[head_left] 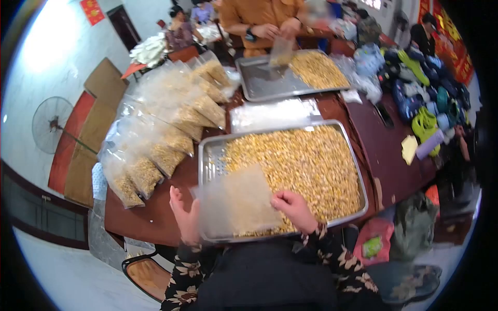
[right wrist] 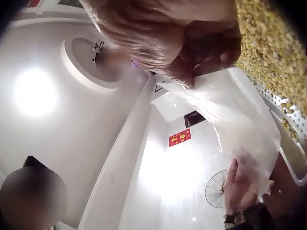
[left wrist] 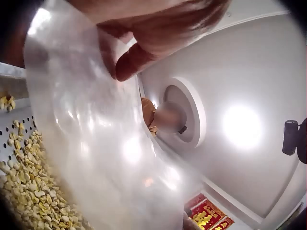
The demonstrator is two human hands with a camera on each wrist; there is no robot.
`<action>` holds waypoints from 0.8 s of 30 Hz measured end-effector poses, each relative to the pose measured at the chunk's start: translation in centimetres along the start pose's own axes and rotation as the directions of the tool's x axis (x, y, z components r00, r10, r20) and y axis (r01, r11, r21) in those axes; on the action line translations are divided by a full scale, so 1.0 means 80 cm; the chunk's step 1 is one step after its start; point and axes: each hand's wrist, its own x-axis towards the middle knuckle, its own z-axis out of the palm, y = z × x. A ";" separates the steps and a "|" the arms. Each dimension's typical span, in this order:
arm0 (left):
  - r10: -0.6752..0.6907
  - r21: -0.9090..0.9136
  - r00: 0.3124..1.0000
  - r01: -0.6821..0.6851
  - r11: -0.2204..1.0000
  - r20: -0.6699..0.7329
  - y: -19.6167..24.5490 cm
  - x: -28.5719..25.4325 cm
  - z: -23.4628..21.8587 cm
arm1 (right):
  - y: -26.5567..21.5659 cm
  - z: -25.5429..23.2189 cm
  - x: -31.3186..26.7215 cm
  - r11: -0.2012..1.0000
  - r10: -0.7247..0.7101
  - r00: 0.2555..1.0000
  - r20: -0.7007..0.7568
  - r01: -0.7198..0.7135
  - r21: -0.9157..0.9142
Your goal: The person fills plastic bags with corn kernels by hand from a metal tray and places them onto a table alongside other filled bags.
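A clear, flat plastic bag (head_left: 236, 202) is held over the near left part of a metal tray (head_left: 364, 194) filled with yellowish kernel-like pieces (head_left: 306, 166). My right hand (head_left: 296, 208) pinches the bag's right edge between thumb and curled fingers, also seen in the right wrist view. At the bag's left edge, my left hand (head_left: 185, 216) has its fingers extended and thumb apart, touching the plastic. Through the film in the right wrist view, part of the left hand (right wrist: 241, 184) shows blurred. The bag (left wrist: 96, 124) looks thin and wrinkled in the left wrist view.
Several filled bags (head_left: 176, 142) lie along the table's left side. Flat empty bags (head_left: 275, 115) lie behind the tray. Across the table a person (head_left: 264, 20) holds a bag over a second tray (head_left: 254, 85). Footwear (head_left: 425, 124) is piled at right; a fan (head_left: 53, 124) stands left.
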 end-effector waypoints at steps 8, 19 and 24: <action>-0.185 -0.109 0.804 0.295 0.949 0.566 0.095 -0.022 -0.003 | 0.017 0.047 0.020 0.991 -0.071 0.981 0.179 0.090 -0.101; -0.226 -0.193 0.630 0.526 0.828 0.743 0.080 -0.028 0.032 | -0.004 0.056 0.029 0.993 -0.025 0.922 0.388 0.067 -0.096; -0.189 -0.308 0.585 0.642 0.702 0.789 0.075 -0.031 0.034 | 0.015 0.046 0.038 1.000 -0.018 0.902 0.431 0.013 0.015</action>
